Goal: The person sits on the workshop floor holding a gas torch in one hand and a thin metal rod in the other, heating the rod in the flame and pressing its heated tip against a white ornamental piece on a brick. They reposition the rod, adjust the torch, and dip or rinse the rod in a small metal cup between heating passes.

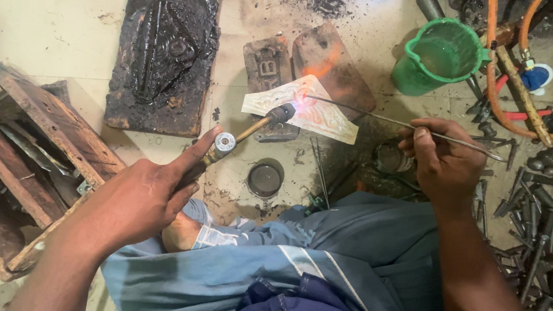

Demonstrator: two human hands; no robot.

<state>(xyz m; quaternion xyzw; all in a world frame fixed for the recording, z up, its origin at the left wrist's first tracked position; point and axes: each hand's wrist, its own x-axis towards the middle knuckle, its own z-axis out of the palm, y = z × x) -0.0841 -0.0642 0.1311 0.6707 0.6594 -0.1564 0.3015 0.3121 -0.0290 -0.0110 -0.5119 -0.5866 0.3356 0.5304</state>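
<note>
My left hand grips a brass gas torch whose lit nozzle points at a pale embossed metal sheet. An orange and blue flame plays over the sheet's middle. The sheet rests tilted on two dark bricks. My right hand pinches a thin metal rod; its tip reaches the heated spot on the sheet.
A black embossed mould block lies at the upper left, a wooden box at the left. A green plastic jug, orange hoses and several hammers and punches crowd the right. A small round tin sits by my knee.
</note>
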